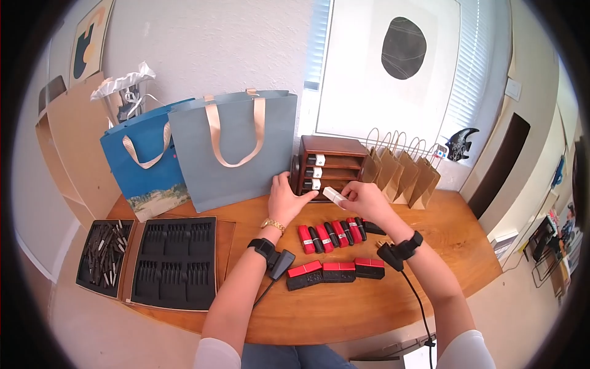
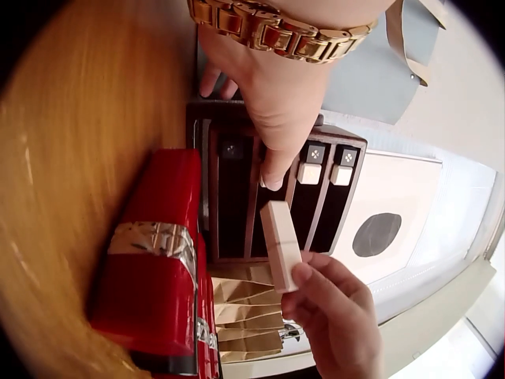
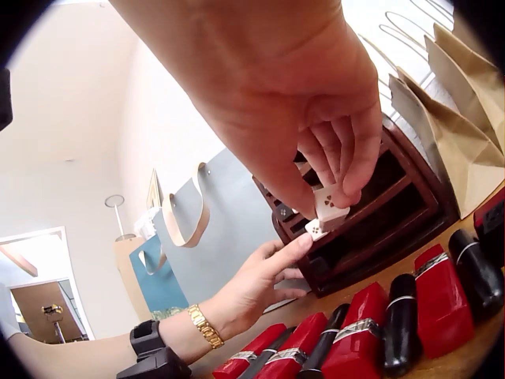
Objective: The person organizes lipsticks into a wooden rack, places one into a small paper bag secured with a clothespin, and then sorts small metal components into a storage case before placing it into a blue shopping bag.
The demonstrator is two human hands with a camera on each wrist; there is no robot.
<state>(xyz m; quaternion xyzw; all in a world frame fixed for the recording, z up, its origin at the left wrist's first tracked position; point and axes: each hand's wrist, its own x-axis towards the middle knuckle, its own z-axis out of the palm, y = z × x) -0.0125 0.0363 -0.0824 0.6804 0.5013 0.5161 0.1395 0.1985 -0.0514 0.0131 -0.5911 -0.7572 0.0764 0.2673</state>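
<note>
A small dark wooden cabinet (image 1: 335, 146) with open shelves stands at the back of the table. White-and-black small boxes (image 1: 316, 160) sit at the left end of its shelves. My right hand (image 1: 369, 202) pinches a slim white box (image 1: 334, 195) between thumb and fingertips, held in front of the lower shelves. The left hand (image 1: 286, 200) rests at the cabinet's lower left side, fingers along its outside. Its straight thumb reaches across the front to a white box end (image 3: 316, 230) on a shelf, partly covering it in the left wrist view.
Red and black tubes (image 1: 324, 237) lie in a row before the cabinet, with red-and-black boxes (image 1: 338, 271) nearer me. Two black trays (image 1: 174, 261) lie left, one heaped with dark sticks (image 1: 106, 252). Large gift bags (image 1: 236, 150) stand behind; small brown paper bags (image 1: 405, 175) stand right.
</note>
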